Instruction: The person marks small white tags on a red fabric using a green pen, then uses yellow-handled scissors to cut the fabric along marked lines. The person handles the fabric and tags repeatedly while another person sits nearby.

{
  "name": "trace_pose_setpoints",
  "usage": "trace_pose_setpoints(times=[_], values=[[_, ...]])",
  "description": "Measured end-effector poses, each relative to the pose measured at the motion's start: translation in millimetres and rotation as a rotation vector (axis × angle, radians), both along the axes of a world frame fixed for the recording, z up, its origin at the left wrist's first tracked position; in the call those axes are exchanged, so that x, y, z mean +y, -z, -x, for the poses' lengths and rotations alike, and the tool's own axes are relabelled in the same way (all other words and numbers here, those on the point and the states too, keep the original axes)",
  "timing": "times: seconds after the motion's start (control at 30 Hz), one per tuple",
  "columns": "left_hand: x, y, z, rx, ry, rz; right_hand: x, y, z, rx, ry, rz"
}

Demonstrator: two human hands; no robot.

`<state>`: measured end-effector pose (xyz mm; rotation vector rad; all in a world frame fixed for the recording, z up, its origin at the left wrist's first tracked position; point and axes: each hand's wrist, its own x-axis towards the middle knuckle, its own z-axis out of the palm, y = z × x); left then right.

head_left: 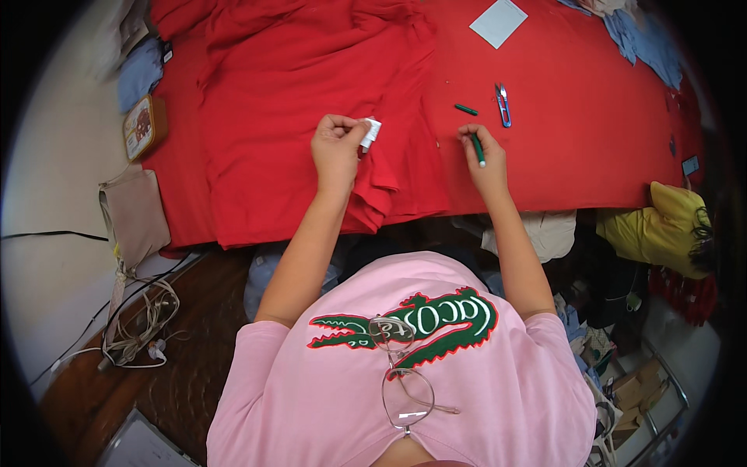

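My left hand (336,152) is closed, pinching a small white fabric label (371,132) between thumb and fingers. The label lies against the red garment (311,70) spread over the table; whether it is sewn on, I cannot tell. In my right hand (489,159) is a green marker (478,149), uncapped as far as I can see, with its pale end toward me. Just beyond that hand lies a green pen cap (466,110). Blue-handled thread snips (504,107) rest farther right, apart from both hands.
Red cloth covers the table (576,156). A white sheet of paper (498,22) lies at the far side. At the left edge are a lidded container (144,128) and a beige pouch (136,214). Blue cloth (638,47) is heaped far right; yellow fabric (657,229) hangs near right.
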<state>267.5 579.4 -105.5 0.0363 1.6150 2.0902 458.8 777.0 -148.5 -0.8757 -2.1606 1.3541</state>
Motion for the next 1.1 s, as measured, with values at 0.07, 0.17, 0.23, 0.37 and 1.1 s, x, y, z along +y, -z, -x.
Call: trace_pose_setpoints(times=[0.07, 0.17, 0.23, 0.37, 1.1], values=[[-2, -1, 9, 0.025, -0.005, 0.015, -3, 6, -14, -0.123, -0.073, -0.310], [-7, 1, 16, 0.004, 0.020, 0.053, -16, 14, -5, -0.011, -0.128, -0.386], [-8, 5, 12, 0.021, 0.027, 0.070, -29, 14, 5, -0.028, -0.138, -0.407], [-10, 16, 2, 0.042, 0.017, 0.027, -53, 9, 17, -0.185, -0.159, -0.409], [-20, -2, 14, 0.772, 0.074, 0.394, -68, 8, -19, -0.185, -0.079, -0.183]])
